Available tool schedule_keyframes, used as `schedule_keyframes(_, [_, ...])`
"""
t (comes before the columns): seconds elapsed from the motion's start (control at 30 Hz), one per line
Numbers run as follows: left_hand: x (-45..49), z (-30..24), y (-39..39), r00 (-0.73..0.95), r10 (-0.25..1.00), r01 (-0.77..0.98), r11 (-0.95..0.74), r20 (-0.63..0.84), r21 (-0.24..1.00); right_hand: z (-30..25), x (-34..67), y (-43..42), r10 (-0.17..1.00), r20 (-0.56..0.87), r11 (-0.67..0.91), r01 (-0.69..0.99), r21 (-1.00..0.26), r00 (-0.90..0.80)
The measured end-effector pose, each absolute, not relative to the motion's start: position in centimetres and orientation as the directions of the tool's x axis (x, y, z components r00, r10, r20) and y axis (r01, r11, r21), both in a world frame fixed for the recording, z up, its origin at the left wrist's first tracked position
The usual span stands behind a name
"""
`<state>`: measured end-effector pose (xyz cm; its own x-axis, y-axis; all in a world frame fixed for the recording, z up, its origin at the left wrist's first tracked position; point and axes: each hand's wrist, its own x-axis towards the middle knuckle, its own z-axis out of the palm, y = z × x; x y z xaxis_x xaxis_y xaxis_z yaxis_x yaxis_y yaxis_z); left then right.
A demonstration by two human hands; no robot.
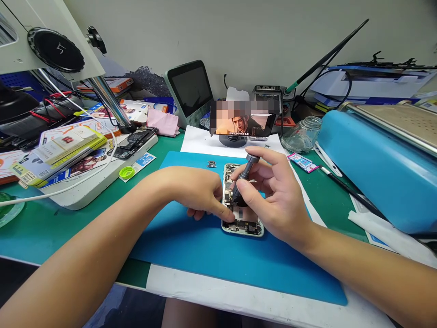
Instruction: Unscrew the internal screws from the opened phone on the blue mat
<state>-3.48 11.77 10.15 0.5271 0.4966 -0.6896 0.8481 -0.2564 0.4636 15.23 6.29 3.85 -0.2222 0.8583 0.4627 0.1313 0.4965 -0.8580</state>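
An opened phone [251, 226] with a pale frame lies on the blue mat [191, 255], its inner parts and circuit boards exposed. My left hand [196, 191] reaches over its left side, fingers curled, with one digit pressing down inside the lower left part of the phone. My right hand [280, 196] is closed around a dark, thick-handled screwdriver [245, 176], held tilted over the middle of the phone. One finger of that hand rests near the top cap of the tool. The screwdriver's tip is hidden. A small circuit part [211, 164] lies on the mat, left of the phone's top.
A phone playing a video [244, 120] stands behind the mat, beside a smart display [191, 91]. Boxes [64, 146] and a microscope stand [109, 100] fill the left. A glass jar [303, 132] and a blue machine [362, 168] are at right.
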Motion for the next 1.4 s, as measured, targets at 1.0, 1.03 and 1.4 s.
schedule_keyframes(1.0, [-3.9,9.9,12.6,0.57,0.404,0.822,-0.264,-0.716,0.505,4.0,16.1,5.6,0.853,0.435,0.479,0.098,-0.872,-0.289])
schedule_keyframes(1.03, [-3.9,9.9,12.6,0.571,0.403,0.821,-0.267,-0.715,0.505,4.0,16.1,5.6,0.854,0.431,0.477,0.107,-0.872,-0.292])
schedule_keyframes(1.4, [-4.1,10.2,12.4,0.582,0.395,0.813,-0.28,-0.711,0.51,4.1,16.3,5.6,0.833,0.464,0.511,0.099,-0.854,-0.301])
